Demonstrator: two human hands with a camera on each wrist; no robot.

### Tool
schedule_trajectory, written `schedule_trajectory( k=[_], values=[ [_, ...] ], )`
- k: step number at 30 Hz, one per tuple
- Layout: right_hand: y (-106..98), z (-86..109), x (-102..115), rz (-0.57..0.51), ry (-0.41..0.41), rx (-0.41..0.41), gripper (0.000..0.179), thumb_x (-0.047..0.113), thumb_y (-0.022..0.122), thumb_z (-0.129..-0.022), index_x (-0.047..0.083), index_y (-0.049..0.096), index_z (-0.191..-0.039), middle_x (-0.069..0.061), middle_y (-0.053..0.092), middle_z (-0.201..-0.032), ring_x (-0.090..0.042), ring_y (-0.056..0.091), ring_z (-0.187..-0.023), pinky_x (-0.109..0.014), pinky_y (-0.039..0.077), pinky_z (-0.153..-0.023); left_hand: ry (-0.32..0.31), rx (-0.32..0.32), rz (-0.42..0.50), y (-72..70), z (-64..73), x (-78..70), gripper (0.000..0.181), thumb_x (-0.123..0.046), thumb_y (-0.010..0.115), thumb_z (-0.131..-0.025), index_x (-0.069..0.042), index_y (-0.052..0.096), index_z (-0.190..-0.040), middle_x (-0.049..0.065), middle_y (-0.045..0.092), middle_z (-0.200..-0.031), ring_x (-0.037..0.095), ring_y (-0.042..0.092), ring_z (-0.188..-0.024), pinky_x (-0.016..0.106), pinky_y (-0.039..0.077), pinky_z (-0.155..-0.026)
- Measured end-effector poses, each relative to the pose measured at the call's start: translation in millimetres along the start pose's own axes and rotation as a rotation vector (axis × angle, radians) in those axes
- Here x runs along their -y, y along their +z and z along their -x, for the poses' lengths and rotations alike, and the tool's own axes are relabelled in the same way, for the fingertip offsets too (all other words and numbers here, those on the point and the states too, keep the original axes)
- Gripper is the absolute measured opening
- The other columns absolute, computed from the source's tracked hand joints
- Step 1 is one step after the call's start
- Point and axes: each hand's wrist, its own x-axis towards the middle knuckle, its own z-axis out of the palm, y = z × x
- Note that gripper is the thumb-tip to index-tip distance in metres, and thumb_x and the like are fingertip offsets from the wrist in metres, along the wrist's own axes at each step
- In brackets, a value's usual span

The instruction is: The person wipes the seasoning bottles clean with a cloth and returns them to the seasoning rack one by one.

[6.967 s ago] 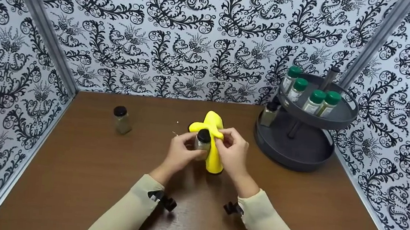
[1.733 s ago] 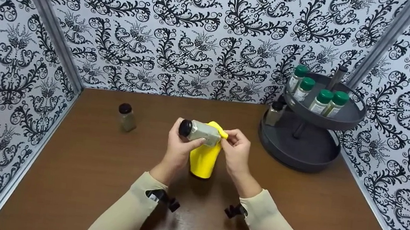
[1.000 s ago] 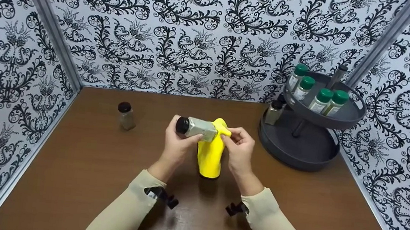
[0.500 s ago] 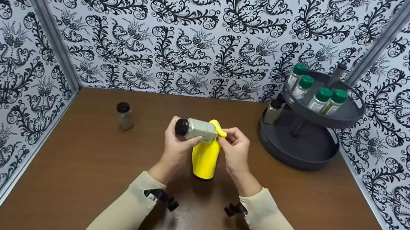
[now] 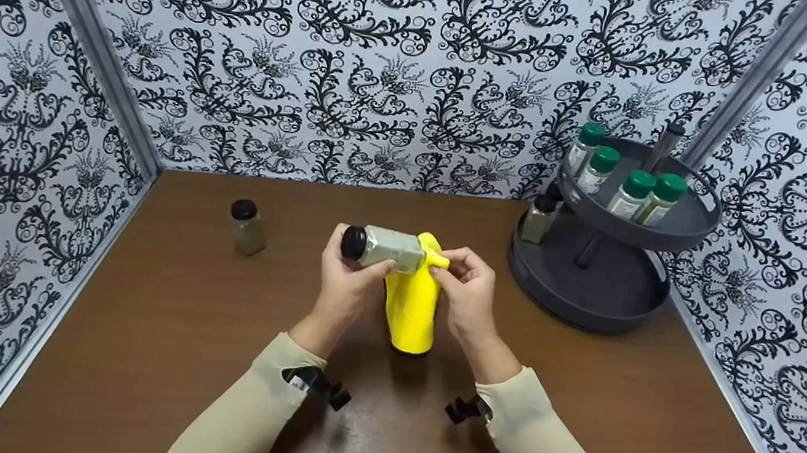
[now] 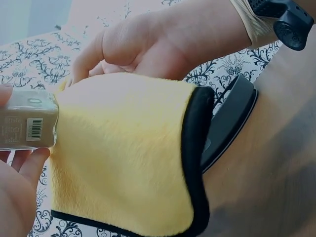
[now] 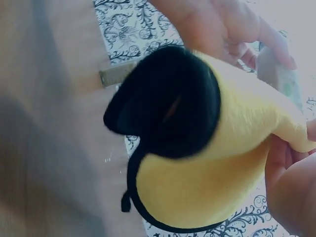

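My left hand (image 5: 344, 287) grips a square clear spice jar (image 5: 394, 249) with a black lid. The jar lies almost level in the air, lid to the left and base to the right. A yellow cloth (image 5: 413, 316) with black edging hangs below the jar's base. My right hand (image 5: 470, 292) pinches a bunched part of that cloth against the base end. In the left wrist view a barcode shows on the jar (image 6: 29, 121) beside the cloth (image 6: 123, 153). The right wrist view shows the cloth's black-edged fold; the cloth hides some of the left fingers.
A second black-lidded jar (image 5: 248, 228) stands on the brown table (image 5: 162, 351) at the left. At the right is a two-tier grey round rack (image 5: 587, 314). Several green-capped jars (image 5: 632, 195) are on its upper tier, and a black-lidded jar (image 5: 537, 221) on the lower.
Seven seconds ago the jar's lid faced up; now it points left. Over the last second the cloth has swung left and back right while the right hand shifts slightly at the base.
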Motion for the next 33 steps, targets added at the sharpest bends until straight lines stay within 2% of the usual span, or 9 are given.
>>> schedule_trajectory(
  k=[3, 6, 10, 14, 19, 23, 28, 33],
  values=[
    [0, -0.5, 3, -0.055, 0.013, -0.023, 0.015, -0.013, 0.068, -0.091, -0.002, 0.071, -0.101, -0.005, 0.075, -0.092, -0.017, 0.073, -0.084, -0.028, 0.063, -0.075, -0.001, 0.018, 0.004, 0.7, -0.1, 0.4, 0.048, 0.014, 0.078, -0.072, -0.006, 0.056, -0.109, 0.007, 0.067, -0.109, 0.021, 0.066, -0.103, 0.031, 0.059, -0.093],
    [-1, -0.6, 3, -0.077, 0.017, -0.042, 0.016, -0.013, 0.067, -0.092, -0.001, 0.072, -0.101, -0.006, 0.076, -0.092, -0.018, 0.074, -0.085, -0.028, 0.064, -0.075, -0.013, 0.024, 0.026, 2.7, 2.0, 1.8, 0.049, 0.016, 0.077, -0.072, -0.010, 0.056, -0.108, 0.006, 0.067, -0.108, 0.020, 0.065, -0.102, 0.031, 0.058, -0.093],
    [-2, -2.0, -2, -0.065, 0.018, -0.043, 0.018, -0.015, 0.068, -0.092, -0.002, 0.073, -0.102, -0.006, 0.076, -0.092, -0.016, 0.073, -0.084, -0.027, 0.064, -0.075, -0.042, 0.029, 0.037, 4.4, 5.4, 2.0, 0.050, 0.017, 0.077, -0.073, -0.010, 0.055, -0.109, 0.005, 0.065, -0.109, 0.021, 0.064, -0.104, 0.030, 0.057, -0.096],
    [-1, -3.0, -7, -0.022, 0.015, -0.024, 0.018, -0.017, 0.068, -0.090, -0.003, 0.073, -0.101, -0.004, 0.076, -0.090, -0.014, 0.072, -0.083, -0.026, 0.063, -0.076, -0.061, 0.008, 0.049, 5.7, 6.2, 0.9, 0.049, 0.017, 0.077, -0.073, -0.009, 0.055, -0.109, 0.005, 0.065, -0.109, 0.021, 0.064, -0.103, 0.030, 0.057, -0.096],
    [0, -2.8, -9, 0.070, 0.016, 0.021, 0.013, -0.015, 0.070, -0.089, -0.010, 0.070, -0.101, -0.001, 0.076, -0.089, -0.013, 0.071, -0.083, -0.025, 0.061, -0.075, -0.054, -0.033, 0.066, 6.7, 2.8, -0.8, 0.049, 0.016, 0.077, -0.070, -0.008, 0.056, -0.108, 0.005, 0.067, -0.107, 0.020, 0.065, -0.101, 0.031, 0.057, -0.093],
    [0, -2.8, -5, 0.101, 0.008, 0.053, 0.015, -0.015, 0.071, -0.088, -0.017, 0.065, -0.102, -0.001, 0.076, -0.089, -0.013, 0.071, -0.082, -0.024, 0.060, -0.075, -0.035, -0.031, 0.084, 7.3, 0.9, -3.6, 0.048, 0.017, 0.076, -0.070, -0.008, 0.056, -0.107, 0.005, 0.068, -0.106, 0.020, 0.066, -0.101, 0.031, 0.057, -0.093],
    [-3, -3.6, 2, 0.100, -0.022, 0.072, 0.018, -0.015, 0.072, -0.087, -0.021, 0.063, -0.101, -0.001, 0.076, -0.088, -0.012, 0.069, -0.080, -0.023, 0.059, -0.074, -0.018, -0.019, 0.091, 7.4, -0.1, -7.3, 0.049, 0.018, 0.076, -0.071, -0.010, 0.057, -0.107, 0.005, 0.069, -0.107, 0.019, 0.067, -0.101, 0.031, 0.058, -0.093],
    [-5, -3.8, 5, 0.039, -0.020, 0.059, 0.013, -0.014, 0.071, -0.087, -0.014, 0.067, -0.099, -0.003, 0.075, -0.087, -0.013, 0.068, -0.079, -0.023, 0.059, -0.071, -0.029, -0.023, 0.062, 5.4, -0.7, -8.2, 0.047, 0.016, 0.076, -0.073, -0.008, 0.057, -0.109, 0.005, 0.068, -0.108, 0.020, 0.066, -0.103, 0.031, 0.058, -0.095]
  ],
)
